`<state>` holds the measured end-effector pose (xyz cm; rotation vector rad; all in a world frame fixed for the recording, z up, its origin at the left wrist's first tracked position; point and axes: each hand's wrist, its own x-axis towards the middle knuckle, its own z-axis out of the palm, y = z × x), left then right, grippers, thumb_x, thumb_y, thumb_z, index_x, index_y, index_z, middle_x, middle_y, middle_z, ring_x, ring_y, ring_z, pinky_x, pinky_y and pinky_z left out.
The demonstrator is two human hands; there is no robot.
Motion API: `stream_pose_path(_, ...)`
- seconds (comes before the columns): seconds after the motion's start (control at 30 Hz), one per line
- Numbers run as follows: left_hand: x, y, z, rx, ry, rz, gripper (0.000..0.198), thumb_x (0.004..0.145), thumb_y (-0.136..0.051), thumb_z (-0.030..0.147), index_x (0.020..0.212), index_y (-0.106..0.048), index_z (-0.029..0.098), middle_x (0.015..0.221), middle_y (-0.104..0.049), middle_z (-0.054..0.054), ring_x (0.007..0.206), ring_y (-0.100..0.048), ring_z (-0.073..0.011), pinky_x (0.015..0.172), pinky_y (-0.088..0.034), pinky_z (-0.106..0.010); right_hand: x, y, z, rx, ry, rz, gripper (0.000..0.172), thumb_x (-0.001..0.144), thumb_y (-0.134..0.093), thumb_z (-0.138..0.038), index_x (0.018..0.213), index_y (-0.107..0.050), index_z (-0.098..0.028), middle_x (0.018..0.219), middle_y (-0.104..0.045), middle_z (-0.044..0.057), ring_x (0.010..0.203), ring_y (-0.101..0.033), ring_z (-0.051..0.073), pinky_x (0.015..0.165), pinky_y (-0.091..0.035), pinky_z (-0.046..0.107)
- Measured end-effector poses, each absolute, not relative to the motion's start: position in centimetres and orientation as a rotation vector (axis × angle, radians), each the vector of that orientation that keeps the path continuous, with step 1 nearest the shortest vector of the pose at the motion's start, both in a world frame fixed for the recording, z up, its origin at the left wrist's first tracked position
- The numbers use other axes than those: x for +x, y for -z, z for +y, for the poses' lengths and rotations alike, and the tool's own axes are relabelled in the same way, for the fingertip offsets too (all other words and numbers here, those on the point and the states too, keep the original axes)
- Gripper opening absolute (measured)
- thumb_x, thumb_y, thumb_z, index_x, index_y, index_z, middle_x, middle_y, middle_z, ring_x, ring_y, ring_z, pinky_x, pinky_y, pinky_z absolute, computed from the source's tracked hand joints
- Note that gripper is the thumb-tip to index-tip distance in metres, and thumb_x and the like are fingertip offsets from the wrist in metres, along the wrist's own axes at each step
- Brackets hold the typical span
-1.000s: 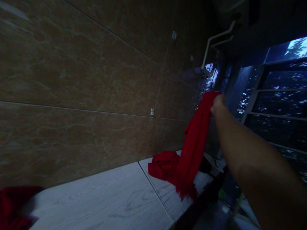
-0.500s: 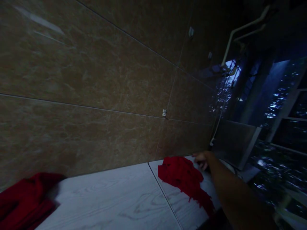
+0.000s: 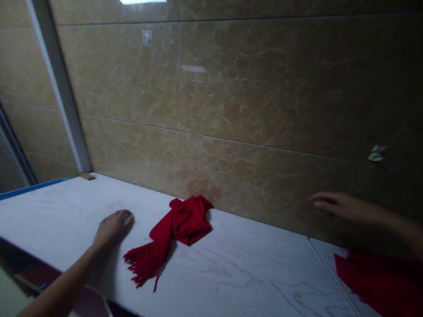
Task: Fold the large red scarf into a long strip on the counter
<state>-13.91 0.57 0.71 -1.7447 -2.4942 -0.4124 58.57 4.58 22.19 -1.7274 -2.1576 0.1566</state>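
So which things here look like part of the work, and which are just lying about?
Likely part of the work:
fringed red scarf
red cloth, right edge
white wood-grain surface beneath both

Apparently just there:
small brown block, far left by the wall
white wall hook or fixture

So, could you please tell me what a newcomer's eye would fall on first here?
Probably the crumpled bright-red fringed cloth scarf near the middle, lying on the white wood-grained surface by the brown marbled tile wall. Next, perhaps, the red cloth heap at the lower right edge, below the bare right hand. The bare left hand is left of the scarf.
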Motion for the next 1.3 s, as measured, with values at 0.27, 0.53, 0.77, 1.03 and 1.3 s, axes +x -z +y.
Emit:
stream_pose_path(0.27,-14.2,-0.7,0.7,-1.768,0.492,-2.423,0.049,0.095,-0.037,0.041,0.115,-0.074,0.016,0.125,-0.074,-0.016,0.111,-0.071,-0.0325,0.096,-0.053,-0.042,30.3,-11.1,4.1,-1.351,-0.255,-2.725,0.03,0.089,-0.066,-0.018,0.117,-0.076,-0.018,0.121,-0.074,0.014,0.108,-0.07,0.026,0.097,-0.054,0.039)
stream_pose_path(0.53,-15.1,0.6,1.5,-1.742,0.511,-2.446,0.047,0.096,-0.042,0.041,0.122,-0.072,0.016,0.13,-0.072,-0.017,0.119,-0.067,-0.0347,0.105,-0.047,-0.049,17.7,-2.0,2.6,-1.134,-0.108,-2.506,0.048,0.087,-0.079,-0.033,0.131,-0.068,-0.017,0.148,-0.058,0.018,0.142,-0.048,0.036,0.122,-0.032,0.058)
stream_pose_path(0.77,-15.4,1.1,1.9,-1.729,0.492,-2.472,0.047,0.097,-0.042,0.04,0.125,-0.07,0.015,0.132,-0.07,-0.017,0.121,-0.064,-0.0367,0.108,-0.044,-0.052,17.7,3.5,3.9,-1.208,-0.252,-2.391,0.052,0.097,-0.065,-0.028,0.147,-0.057,-0.016,0.151,-0.058,0.015,0.144,-0.05,0.03,0.126,-0.031,0.056)
stream_pose_path(1.03,-14.9,0.5,1.8,-1.726,0.466,-2.491,0.047,0.098,-0.041,0.041,0.125,-0.068,0.015,0.134,-0.069,-0.017,0.122,-0.064,-0.0375,0.109,-0.043,-0.053,18.0,4.6,4.3,-1.134,-0.311,-2.283,0.052,0.093,-0.069,-0.029,0.143,-0.061,-0.017,0.149,-0.061,0.014,0.143,-0.052,0.029,0.126,-0.032,0.055)
stream_pose_path(1.3,-14.7,0.2,1.6,-1.734,0.438,-2.489,0.047,0.098,-0.041,0.04,0.127,-0.068,0.014,0.135,-0.068,-0.019,0.123,-0.063,-0.0375,0.109,-0.044,-0.053,18.3,5.2,5.1,-1.079,-0.42,-2.142,0.044,0.088,-0.074,-0.028,0.131,-0.07,-0.02,0.141,-0.067,0.013,0.136,-0.059,0.027,0.124,-0.035,0.055)
